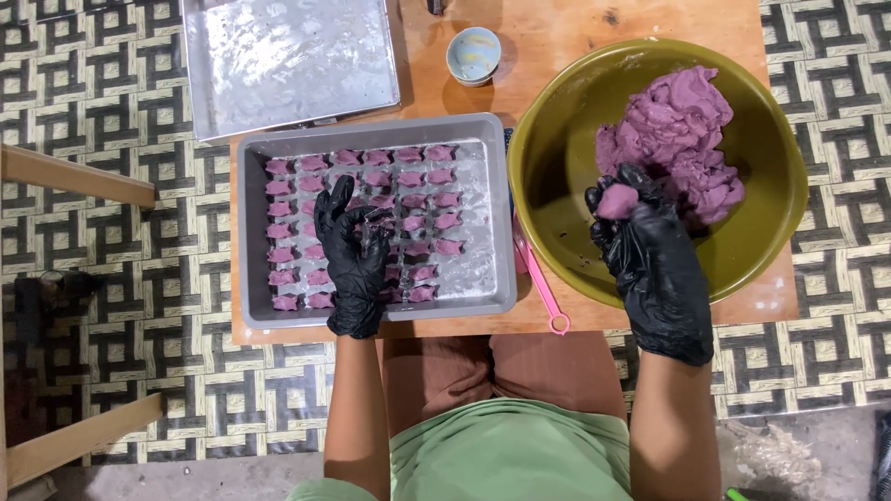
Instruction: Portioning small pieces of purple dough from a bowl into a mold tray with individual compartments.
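My right hand (640, 237) pinches a small purple dough lump (617, 200) inside the green bowl (557, 139), right of the grey tray (251, 232), while my open left hand (353, 250) rests over the shaped pieces (436, 176) there.

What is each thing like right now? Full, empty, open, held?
Left hand: gloved, open over the tray.
Right hand: gloved, grip shut on a dough lump.
Tray: mostly filled with purple pieces.
Bowl: partly full of dough.
Cup: upright.
Lid: off, lying flat.
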